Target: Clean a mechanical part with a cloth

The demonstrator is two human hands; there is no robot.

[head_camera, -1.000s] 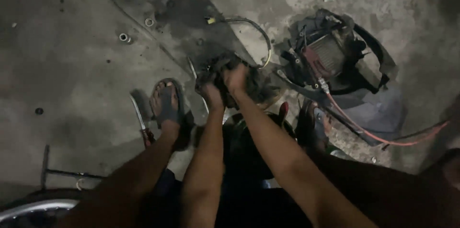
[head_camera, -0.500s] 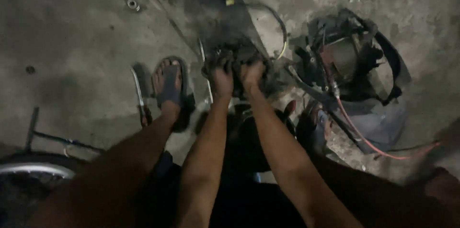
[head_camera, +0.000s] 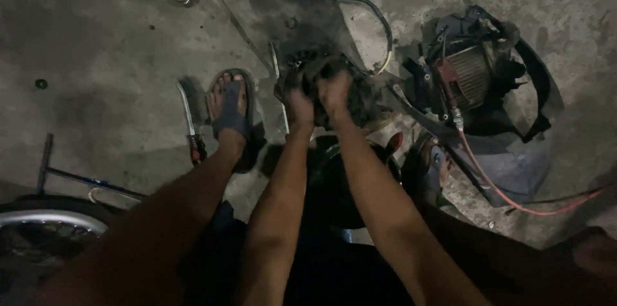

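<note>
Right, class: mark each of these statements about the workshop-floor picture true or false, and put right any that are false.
1. Both hands, left hand and right hand, are on the dark greasy part on the concrete floor. True.
2. The foot in the sandal lies to the right of the hands. False: it is to their left.
3. A red-handled screwdriver lies on the floor beside the sandal. True.
4. A spoked wheel shows at the top right. False: it is at the bottom left.
5. An orange cable runs from the finned unit on the right. True.
</note>
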